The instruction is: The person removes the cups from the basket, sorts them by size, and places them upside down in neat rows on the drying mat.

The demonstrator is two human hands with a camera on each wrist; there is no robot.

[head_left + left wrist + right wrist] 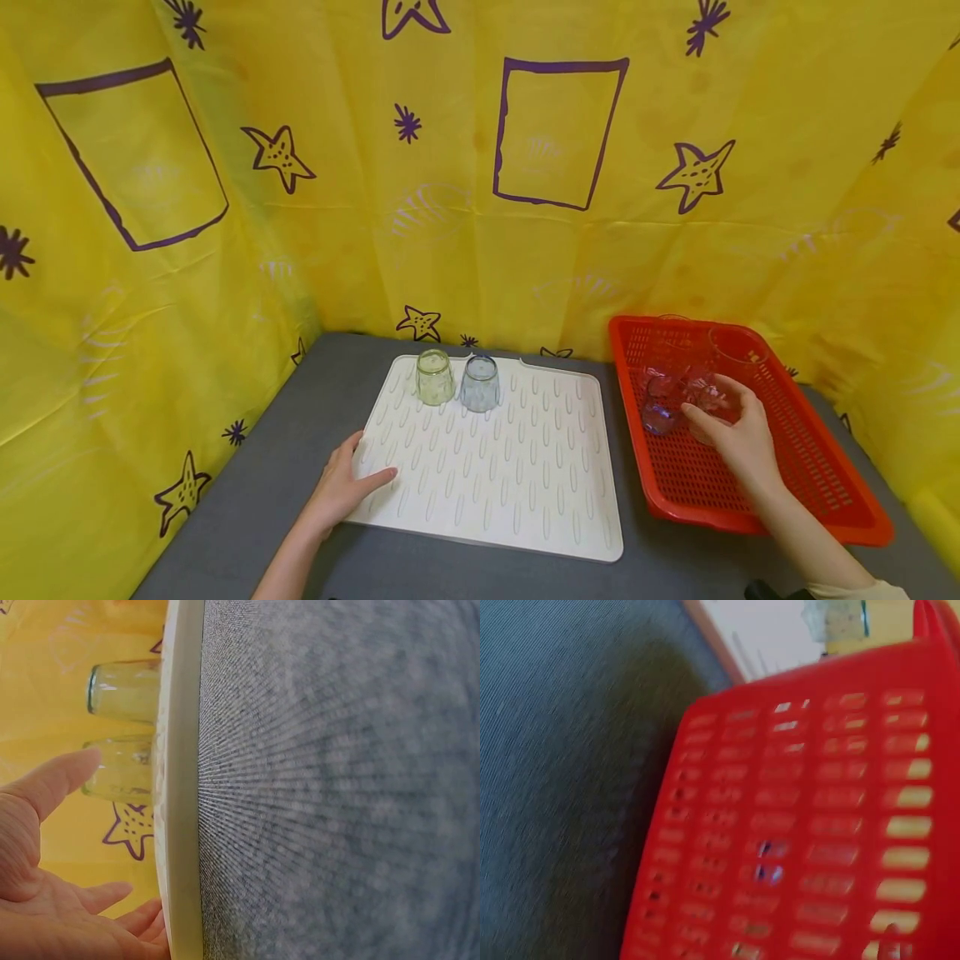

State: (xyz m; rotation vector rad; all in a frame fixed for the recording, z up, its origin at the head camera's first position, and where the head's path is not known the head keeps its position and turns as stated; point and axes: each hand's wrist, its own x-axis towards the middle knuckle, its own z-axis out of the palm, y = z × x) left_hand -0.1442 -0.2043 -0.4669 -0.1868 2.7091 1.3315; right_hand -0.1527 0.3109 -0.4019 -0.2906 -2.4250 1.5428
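My left hand rests at the left edge of a white ribbed drying mat, thumb spread over its surface and fingers along the side. On the mat's far part stand a green-tinted glass and a blue-tinted glass, both upside down. My right hand reaches into a red plastic basket and grips a clear pinkish glass between thumb and fingers. Beside it in the basket lies a purple-blue glass. In the right wrist view the basket's slotted wall hides this hand.
More clear glassware sits at the basket's far end. A grey cloth-covered table carries the mat and basket, which stand side by side with a narrow gap. Yellow patterned fabric hangs around the table's back and sides.
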